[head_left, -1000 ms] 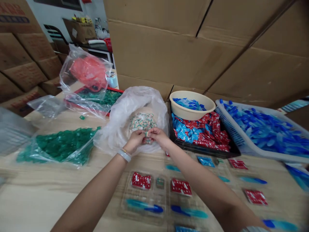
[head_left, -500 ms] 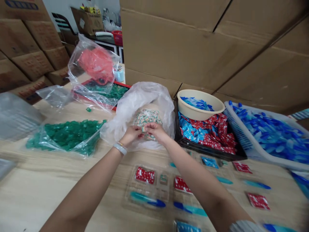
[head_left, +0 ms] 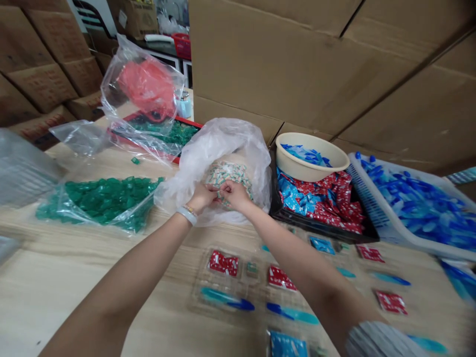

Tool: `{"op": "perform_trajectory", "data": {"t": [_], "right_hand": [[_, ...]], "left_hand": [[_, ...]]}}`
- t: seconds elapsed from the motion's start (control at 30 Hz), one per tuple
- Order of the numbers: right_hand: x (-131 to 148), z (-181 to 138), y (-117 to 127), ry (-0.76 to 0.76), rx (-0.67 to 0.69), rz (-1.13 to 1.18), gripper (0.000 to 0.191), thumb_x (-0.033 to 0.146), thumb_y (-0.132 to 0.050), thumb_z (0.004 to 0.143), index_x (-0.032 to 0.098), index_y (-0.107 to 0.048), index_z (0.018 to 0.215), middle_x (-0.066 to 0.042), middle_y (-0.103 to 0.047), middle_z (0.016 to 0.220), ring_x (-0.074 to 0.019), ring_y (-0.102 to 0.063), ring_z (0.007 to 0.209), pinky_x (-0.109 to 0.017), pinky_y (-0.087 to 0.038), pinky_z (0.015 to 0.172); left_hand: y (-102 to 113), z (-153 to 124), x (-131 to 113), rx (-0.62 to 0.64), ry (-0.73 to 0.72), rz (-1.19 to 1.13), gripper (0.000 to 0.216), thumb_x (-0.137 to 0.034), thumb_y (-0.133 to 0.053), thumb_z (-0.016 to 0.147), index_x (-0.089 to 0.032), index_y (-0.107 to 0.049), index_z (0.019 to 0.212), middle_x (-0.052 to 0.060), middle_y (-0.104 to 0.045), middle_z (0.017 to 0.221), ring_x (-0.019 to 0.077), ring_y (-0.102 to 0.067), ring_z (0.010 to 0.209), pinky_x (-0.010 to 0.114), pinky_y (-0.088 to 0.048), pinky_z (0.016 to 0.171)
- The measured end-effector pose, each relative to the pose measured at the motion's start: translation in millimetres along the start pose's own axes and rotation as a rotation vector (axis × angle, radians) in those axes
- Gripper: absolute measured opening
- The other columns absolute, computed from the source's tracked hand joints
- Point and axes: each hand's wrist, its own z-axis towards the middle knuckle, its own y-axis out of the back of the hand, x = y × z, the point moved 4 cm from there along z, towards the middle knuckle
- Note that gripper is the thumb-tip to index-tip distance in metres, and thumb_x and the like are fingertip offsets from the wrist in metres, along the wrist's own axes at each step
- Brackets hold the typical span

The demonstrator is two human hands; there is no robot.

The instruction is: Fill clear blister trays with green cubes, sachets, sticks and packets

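Over an open, whitish translucent plastic bag (head_left: 256, 141) on the pale wooden table (head_left: 48, 282), the left hand (head_left: 204, 197) and the right hand (head_left: 235, 195) are working close together, fingers bent inward. The right thumb and forefinger are coming together at their tips, and the left fingertips are pointing toward them; blur is hiding whether either hand is clamping a piece, so I cannot tell. Just below and behind the fingers, a heap of small white, green and orange blocks (head_left: 228, 173) is lying inside the bag. To its right, a black rectangular tray (head_left: 323, 227) is holding red and blue printed packets (head_left: 320, 198), with a round cream plastic basin (head_left: 301, 171) sitting on top. Nearer the person, a clear plastic compartment tray (head_left: 226, 281) is holding a red patterned packet (head_left: 223, 263), one small block (head_left: 252, 269) and a two-tone blue utensil (head_left: 226, 299).
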Motion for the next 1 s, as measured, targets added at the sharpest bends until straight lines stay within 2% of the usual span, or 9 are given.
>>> {"op": "perform_trajectory", "data": {"t": [0.17, 0.3, 0.43, 0.53, 0.6, 0.7, 0.9, 1.0], "right_hand": [[-1, 2, 6, -0.059, -0.083, -0.019, 0.008, 0.01, -0.052, 0.065, 0.018, -0.049, 0.063, 0.006, -0.048, 0.055, -0.0083, -0.045, 0.052, -0.02, -0.034, 0.053], [1, 2, 9, -0.053, -0.099, -0.013, 0.01, 0.011, -0.053, 0.064, 0.018, -0.05, 0.07, 0.006, -0.048, 0.057, -0.0087, -0.046, 0.053, -0.02, -0.035, 0.053], [-6, -7, 14, -0.012, -0.054, -0.138, 0.006, 0.016, -0.05, 0.071, 0.017, -0.055, 0.074, 0.003, -0.054, 0.06, -0.0107, -0.05, 0.058, -0.022, -0.038, 0.057], [-6, -21, 12, 0.106, 0.045, -0.359, 0.016, 0.015, -0.045, 0.077, 0.018, -0.06, 0.081, -0.002, -0.06, 0.077, -0.0131, -0.054, 0.072, -0.024, -0.039, 0.067], [-3, -29, 8, 0.175, 0.096, -0.527, 0.017, 0.019, -0.048, 0.077, 0.019, -0.061, 0.088, -0.005, -0.059, 0.089, -0.0159, -0.053, 0.083, -0.026, -0.038, 0.072], [1, -34, 2, 0.166, 0.097, -0.717, 0.022, 0.03, -0.051, 0.076, 0.019, -0.06, 0.093, -0.009, -0.056, 0.098, -0.0205, -0.051, 0.09, -0.029, -0.037, 0.074], [5, -30, -4, 0.157, 0.121, -0.808, 0.022, 0.023, -0.043, 0.079, 0.018, -0.06, 0.092, -0.01, -0.057, 0.095, -0.0205, -0.052, 0.086, -0.03, -0.036, 0.071], [6, -27, -3, 0.183, 0.125, -0.761, 0.02, 0.017, -0.044, 0.077, 0.016, -0.06, 0.088, -0.01, -0.056, 0.093, -0.0196, -0.05, 0.087, -0.028, -0.036, 0.072]], "left_hand": [[-4, -5, -4, 0.02, -0.036, -0.073, 0.005, -0.014, -0.058, 0.067, -0.01, -0.057, 0.063, 0.002, -0.059, 0.053, 0.0085, -0.056, 0.05, 0.019, -0.048, 0.054], [-5, -8, -7, 0.074, -0.092, -0.103, 0.014, -0.019, -0.065, 0.062, -0.009, -0.058, 0.068, 0.004, -0.061, 0.061, 0.0094, -0.056, 0.056, 0.023, -0.049, 0.061], [5, -5, -4, -0.041, -0.181, 0.062, 0.01, -0.018, -0.06, 0.065, -0.009, -0.059, 0.07, 0.001, -0.06, 0.06, 0.008, -0.054, 0.054, 0.022, -0.048, 0.06], [15, 1, 5, -0.121, -0.205, 0.166, 0.006, -0.015, -0.057, 0.065, -0.01, -0.06, 0.067, -0.003, -0.054, 0.049, 0.0068, -0.048, 0.044, 0.019, -0.042, 0.049], [18, 4, 12, -0.155, -0.214, 0.237, 0.005, -0.013, -0.057, 0.064, -0.011, -0.061, 0.063, -0.004, -0.049, 0.042, 0.0068, -0.043, 0.039, 0.018, -0.037, 0.044], [21, 8, 20, -0.197, -0.223, 0.325, 0.006, -0.012, -0.055, 0.063, -0.011, -0.062, 0.063, -0.003, -0.05, 0.042, 0.008, -0.043, 0.039, 0.019, -0.035, 0.044], [27, 9, 18, -0.25, -0.251, 0.428, 0.011, -0.009, -0.058, 0.058, -0.012, -0.063, 0.066, 0.0, -0.057, 0.052, 0.011, -0.05, 0.05, 0.021, -0.038, 0.051], [29, 8, 15, -0.259, -0.264, 0.426, 0.01, -0.01, -0.058, 0.057, -0.013, -0.062, 0.066, 0.001, -0.057, 0.055, 0.0103, -0.05, 0.052, 0.02, -0.038, 0.051]]}}
